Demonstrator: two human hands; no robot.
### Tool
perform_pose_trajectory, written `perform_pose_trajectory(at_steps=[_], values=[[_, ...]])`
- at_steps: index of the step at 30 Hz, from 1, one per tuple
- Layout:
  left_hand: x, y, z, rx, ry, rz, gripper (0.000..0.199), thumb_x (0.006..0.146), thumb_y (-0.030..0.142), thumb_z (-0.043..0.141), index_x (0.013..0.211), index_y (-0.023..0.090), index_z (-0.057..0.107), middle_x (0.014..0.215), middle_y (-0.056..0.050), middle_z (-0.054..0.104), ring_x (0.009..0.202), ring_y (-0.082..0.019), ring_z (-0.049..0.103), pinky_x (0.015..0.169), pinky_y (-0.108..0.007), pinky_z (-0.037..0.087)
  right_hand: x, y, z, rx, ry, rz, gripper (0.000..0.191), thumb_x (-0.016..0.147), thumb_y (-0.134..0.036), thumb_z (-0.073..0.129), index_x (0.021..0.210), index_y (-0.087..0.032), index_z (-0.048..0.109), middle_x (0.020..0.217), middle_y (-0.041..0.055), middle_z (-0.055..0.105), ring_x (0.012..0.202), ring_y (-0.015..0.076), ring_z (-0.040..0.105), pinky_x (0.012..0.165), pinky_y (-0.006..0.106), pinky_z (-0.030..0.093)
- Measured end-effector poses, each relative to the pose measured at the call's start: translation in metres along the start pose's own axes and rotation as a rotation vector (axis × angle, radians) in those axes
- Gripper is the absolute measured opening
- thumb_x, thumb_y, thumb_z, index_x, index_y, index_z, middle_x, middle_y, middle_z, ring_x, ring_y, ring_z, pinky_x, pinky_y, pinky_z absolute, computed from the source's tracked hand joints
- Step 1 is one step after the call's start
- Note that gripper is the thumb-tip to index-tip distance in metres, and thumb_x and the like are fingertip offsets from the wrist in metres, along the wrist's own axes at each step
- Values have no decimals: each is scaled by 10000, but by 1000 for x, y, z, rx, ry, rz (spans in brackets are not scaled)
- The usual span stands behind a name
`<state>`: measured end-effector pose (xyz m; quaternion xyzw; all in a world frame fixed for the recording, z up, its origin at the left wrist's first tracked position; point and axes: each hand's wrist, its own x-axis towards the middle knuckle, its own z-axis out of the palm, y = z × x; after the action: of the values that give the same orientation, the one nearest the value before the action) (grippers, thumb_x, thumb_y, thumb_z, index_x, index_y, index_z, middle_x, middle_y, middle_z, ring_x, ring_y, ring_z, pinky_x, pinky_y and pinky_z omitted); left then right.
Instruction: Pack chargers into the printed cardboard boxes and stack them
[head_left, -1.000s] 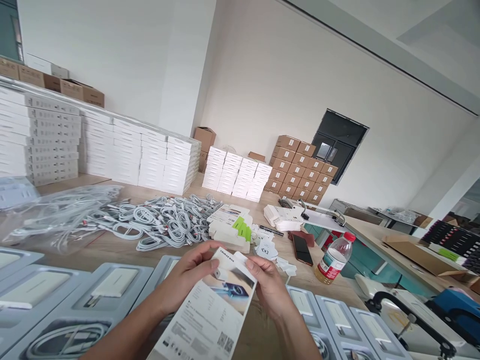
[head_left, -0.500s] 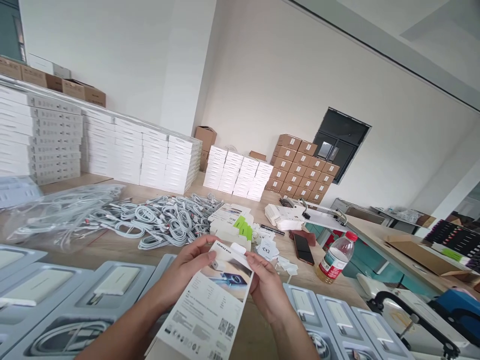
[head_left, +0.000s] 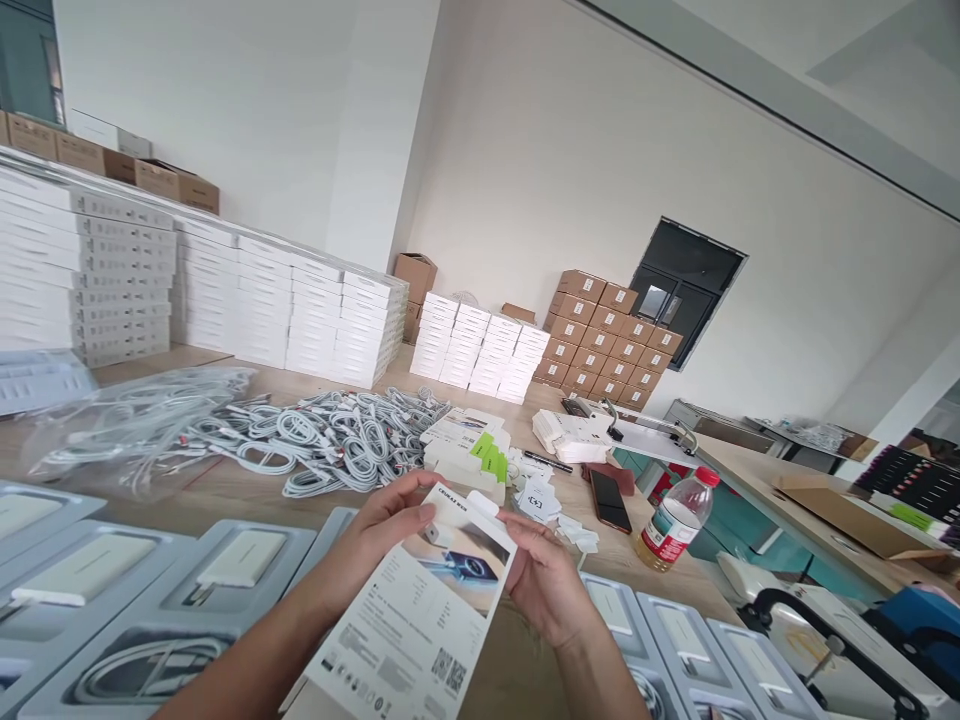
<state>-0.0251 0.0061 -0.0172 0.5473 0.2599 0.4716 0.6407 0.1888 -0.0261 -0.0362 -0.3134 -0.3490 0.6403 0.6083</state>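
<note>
A white printed cardboard box point(head_left: 409, 620), with a picture of a phone and charger, small text and QR codes on its face, leans toward me at the bottom centre. My left hand point(head_left: 386, 525) grips its upper left edge, thumb on the face and fingers behind. At the upper right corner, my right hand point(head_left: 544, 570) pinches the edge near a white flap point(head_left: 484, 502), its fingers partly behind the box. Blue-grey trays point(head_left: 169, 600) holding white power banks and coiled cables lie on both sides of my forearms.
Beyond my hands lie a heap of grey cables point(head_left: 352, 435), flat printed boxes point(head_left: 457, 445), a phone point(head_left: 610, 500) and a bottle point(head_left: 679, 520). White box stacks point(head_left: 315, 310) and brown cartons point(head_left: 600, 335) stand behind. A bagged cable bundle point(head_left: 135, 415) is at left.
The box's upper right corner and my right hand have moved slightly to the right. The right fingers have shifted along the corner by the flap. My left hand keeps its hold.
</note>
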Motion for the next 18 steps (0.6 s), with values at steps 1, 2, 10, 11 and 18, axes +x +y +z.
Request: perform_pose_trajectory(at_steps=[1, 2, 10, 11, 18], values=[[0, 0, 0, 5, 4, -2, 353, 780, 414, 717, 1081, 251, 631, 800, 13, 642, 708, -168, 595, 639, -240, 423, 0, 0, 0, -5, -11, -11, 309, 580, -347, 896, 837, -209, 794, 881, 58, 791, 981, 285, 699, 914, 417, 514], [0, 0, 1, 2, 11, -2, 362, 773, 423, 721, 1079, 251, 630, 790, 15, 640, 695, -165, 587, 634, -239, 419, -1, 0, 0, -20, -32, -23, 311, 602, -366, 885, 856, -210, 796, 901, 62, 791, 994, 288, 695, 935, 425, 503], [7, -6, -4, -68, 25, 12, 380, 729, 457, 737, 1023, 239, 635, 764, 17, 636, 655, -158, 570, 607, -238, 399, -12, -7, -3, -510, -248, -209, 373, 849, -464, 689, 1186, -305, 707, 1263, 39, 689, 1212, 268, 586, 1111, 456, 357], [7, -5, -5, -58, 18, 7, 368, 743, 448, 730, 1031, 243, 630, 777, 16, 637, 668, -161, 573, 617, -240, 404, -13, -9, -2, -588, -275, -244, 367, 875, -447, 663, 1216, -314, 687, 1297, 29, 667, 1231, 256, 570, 1120, 442, 346], [-4, 4, -3, 252, -146, 28, 332, 825, 410, 677, 1112, 248, 634, 859, 2, 627, 724, -164, 546, 630, -234, 416, -7, -7, 4, -629, -160, -220, 345, 760, -501, 764, 972, -230, 786, 893, 33, 771, 808, 212, 675, 769, 327, 519]])
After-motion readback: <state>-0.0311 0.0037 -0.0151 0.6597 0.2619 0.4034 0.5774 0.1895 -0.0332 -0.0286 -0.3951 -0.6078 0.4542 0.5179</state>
